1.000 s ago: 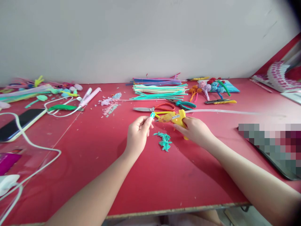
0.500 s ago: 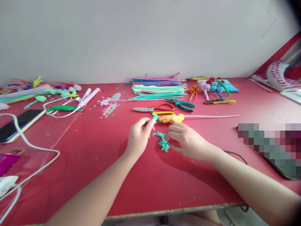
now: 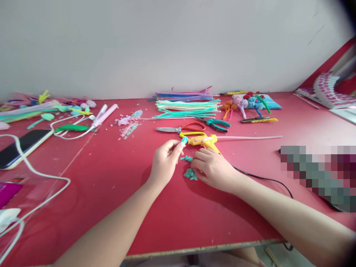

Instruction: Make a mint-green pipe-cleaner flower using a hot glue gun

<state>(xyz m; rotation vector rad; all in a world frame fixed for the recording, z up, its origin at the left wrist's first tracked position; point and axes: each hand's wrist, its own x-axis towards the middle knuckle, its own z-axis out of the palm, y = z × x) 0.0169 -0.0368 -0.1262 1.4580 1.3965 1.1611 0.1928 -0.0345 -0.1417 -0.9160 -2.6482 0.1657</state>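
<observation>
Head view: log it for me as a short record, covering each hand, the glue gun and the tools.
left hand: pinching a small teal piece
right hand: at the teal scraps; whether it holds one is unclear
glue gun: lying on the red table, glue stick sticking out its back
scissors: blades pointing left
pliers: beyond the glue gun

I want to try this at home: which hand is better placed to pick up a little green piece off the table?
Probably the right hand: it is right at the green pieces, while the left hand is busy pinching a small teal piece.
</observation>
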